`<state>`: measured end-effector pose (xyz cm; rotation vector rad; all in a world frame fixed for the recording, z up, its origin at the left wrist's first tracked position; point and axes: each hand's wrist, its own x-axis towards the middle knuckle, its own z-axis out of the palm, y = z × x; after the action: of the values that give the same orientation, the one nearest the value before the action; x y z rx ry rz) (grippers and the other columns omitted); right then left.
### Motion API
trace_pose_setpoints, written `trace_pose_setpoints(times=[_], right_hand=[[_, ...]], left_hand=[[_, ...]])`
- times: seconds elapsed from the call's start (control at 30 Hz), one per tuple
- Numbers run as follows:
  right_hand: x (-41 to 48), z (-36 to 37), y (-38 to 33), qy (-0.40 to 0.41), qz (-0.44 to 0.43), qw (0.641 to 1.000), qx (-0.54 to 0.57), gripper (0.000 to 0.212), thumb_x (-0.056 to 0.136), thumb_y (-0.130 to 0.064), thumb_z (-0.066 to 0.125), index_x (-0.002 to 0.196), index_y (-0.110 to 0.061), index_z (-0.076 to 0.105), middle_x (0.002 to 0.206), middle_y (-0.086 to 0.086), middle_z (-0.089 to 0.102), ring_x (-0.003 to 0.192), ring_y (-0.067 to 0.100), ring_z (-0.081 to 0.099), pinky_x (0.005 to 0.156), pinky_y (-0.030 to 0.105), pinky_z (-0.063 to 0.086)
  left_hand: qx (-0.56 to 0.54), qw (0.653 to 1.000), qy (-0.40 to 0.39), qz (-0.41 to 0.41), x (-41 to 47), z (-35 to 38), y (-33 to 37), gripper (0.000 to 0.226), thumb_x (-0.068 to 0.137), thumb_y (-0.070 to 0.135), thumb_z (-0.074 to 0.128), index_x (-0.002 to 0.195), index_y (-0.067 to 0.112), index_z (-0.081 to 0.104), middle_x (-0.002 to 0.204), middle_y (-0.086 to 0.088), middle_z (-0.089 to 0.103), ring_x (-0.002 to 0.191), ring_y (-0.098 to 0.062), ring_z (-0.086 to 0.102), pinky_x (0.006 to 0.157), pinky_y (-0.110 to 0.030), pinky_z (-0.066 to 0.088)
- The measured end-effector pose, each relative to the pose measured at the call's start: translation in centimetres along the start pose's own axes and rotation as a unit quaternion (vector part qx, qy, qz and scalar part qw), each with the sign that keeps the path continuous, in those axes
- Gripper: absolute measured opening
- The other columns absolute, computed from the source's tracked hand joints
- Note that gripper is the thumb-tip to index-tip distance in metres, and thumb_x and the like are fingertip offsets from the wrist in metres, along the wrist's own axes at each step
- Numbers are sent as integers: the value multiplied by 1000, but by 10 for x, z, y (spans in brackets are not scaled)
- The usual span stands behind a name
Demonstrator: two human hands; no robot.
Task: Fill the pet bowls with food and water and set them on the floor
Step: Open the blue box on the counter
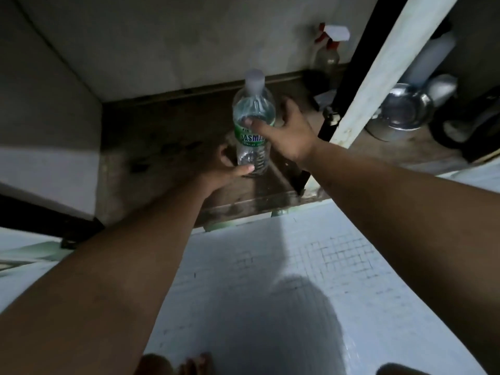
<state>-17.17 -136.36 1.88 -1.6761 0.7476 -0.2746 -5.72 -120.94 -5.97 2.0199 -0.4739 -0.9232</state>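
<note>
A clear plastic water bottle (253, 115) with a green label and a pale cap stands upright on the dark wooden floor of an open low cabinet (162, 147). My right hand (286, 131) wraps its upper half from the right, thumb across the front. My left hand (227, 169) cups its base from the left, thumb touching the bottom. A steel bowl (403, 109) lies in the neighbouring compartment to the right, partly behind the white cabinet door (378, 77).
Two spray bottles (328, 50) stand at the back of the cabinet. A white bottle (433, 55) and dark items sit beside the steel bowl. Pale small-tiled floor (311, 253) lies in front of the cabinet, with my shadow on it.
</note>
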Motion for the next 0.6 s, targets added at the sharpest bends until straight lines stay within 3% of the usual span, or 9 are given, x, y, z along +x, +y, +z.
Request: trace_pose_setpoints(times=[0.07, 0.13, 0.23, 0.3, 0.33, 0.43, 0.6], right_hand=[[11, 1, 4, -26, 11, 999, 25, 85, 59, -55, 91, 130, -33, 50, 92, -33, 64, 82, -17, 64, 73, 12, 53], [15, 0, 5, -48, 8, 998, 46, 58, 62, -56, 88, 108, -45, 53, 89, -34, 70, 86, -10, 69, 73, 18, 57], [14, 5, 3, -58, -6, 996, 73, 60, 68, -55, 84, 119, -41, 56, 109, -18, 73, 99, 4, 72, 88, 36, 60], [8, 7, 2, -59, -20, 995, 73, 70, 70, -52, 83, 130, -33, 53, 119, -10, 71, 105, 11, 71, 92, 41, 59], [4, 8, 2, -56, -22, 996, 73, 71, 71, -51, 83, 132, -32, 52, 120, -10, 69, 106, 10, 70, 91, 39, 59], [-18, 10, 2, -54, -16, 996, 74, 65, 73, -49, 83, 129, -41, 51, 114, -21, 65, 97, -2, 69, 75, 20, 59], [-66, 5, -11, -60, 5, 994, 86, 68, 79, -46, 81, 137, -35, 47, 126, -12, 61, 105, 3, 67, 77, 18, 58]], left_hand=[[-30, 1000, -7, 7, 18, 5, 4, 102, 71, 32, 93, 154, 22, 34, 155, -7, 46, 137, -21, 48, 111, -43, 44], [-47, 999, -13, 10, 30, 10, 10, 94, 69, 25, 94, 147, 25, 41, 144, 2, 54, 129, -15, 53, 106, -39, 46], [-81, 996, -32, 6, 34, 17, 13, 63, 71, 14, 90, 122, 29, 56, 103, 22, 72, 89, 11, 65, 71, -17, 51], [-103, 994, -35, 7, 31, 20, 10, 55, 72, 10, 89, 114, 28, 59, 89, 27, 74, 81, 14, 67, 57, -8, 51], [-113, 993, -34, 3, 27, 20, 9, 59, 71, 10, 90, 118, 25, 59, 94, 22, 75, 89, 8, 69, 61, -9, 53], [-104, 993, -47, -13, 10, 18, 8, 76, 67, 17, 94, 132, 16, 54, 121, 5, 69, 114, -15, 65, 92, -32, 55], [-71, 993, -87, -26, -37, 9, 16, 84, 71, 14, 91, 141, 18, 46, 136, 1, 60, 125, -15, 58, 106, -41, 50]])
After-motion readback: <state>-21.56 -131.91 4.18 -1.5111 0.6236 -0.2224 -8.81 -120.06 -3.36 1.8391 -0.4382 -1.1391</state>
